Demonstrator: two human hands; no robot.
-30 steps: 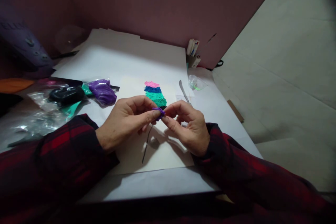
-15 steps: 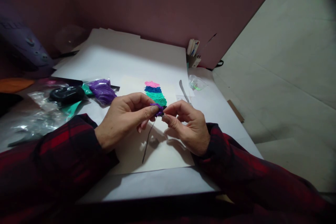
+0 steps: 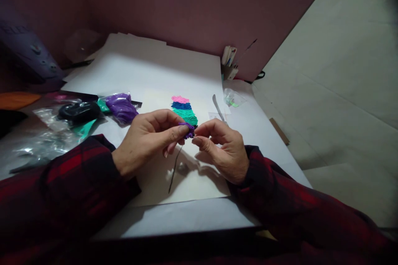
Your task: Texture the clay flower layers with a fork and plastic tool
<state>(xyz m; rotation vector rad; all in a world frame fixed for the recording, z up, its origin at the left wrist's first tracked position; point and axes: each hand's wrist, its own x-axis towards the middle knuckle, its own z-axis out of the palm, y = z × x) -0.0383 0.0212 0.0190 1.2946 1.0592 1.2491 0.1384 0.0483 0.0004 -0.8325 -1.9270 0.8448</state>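
Observation:
My left hand (image 3: 149, 140) pinches a small ruffled lump of purple clay (image 3: 188, 131) between thumb and fingers. Close against the lump's right edge, the thumb and forefinger of my right hand (image 3: 222, 149) are closed; what lies between those fingertips is too small to make out. Just beyond is a textured strip of clay (image 3: 183, 114) in pink, blue and green bands, its dark near end partly hidden by my hands. A thin dark strand (image 3: 174, 169) and small pale bits (image 3: 183, 168) show on the cream sheet (image 3: 199, 188) below.
Clear bags with purple clay (image 3: 120, 107) and black clay (image 3: 79, 111) lie to the left. A curved blade-like tool (image 3: 217, 105) and a small clear bag (image 3: 233, 98) are at the right. White paper (image 3: 139, 60) reaches back to the wall (image 3: 186, 8).
The purple lump has turned slightly in my fingers, showing more purple and less of the black beside it. Both hands stay in nearly the same place.

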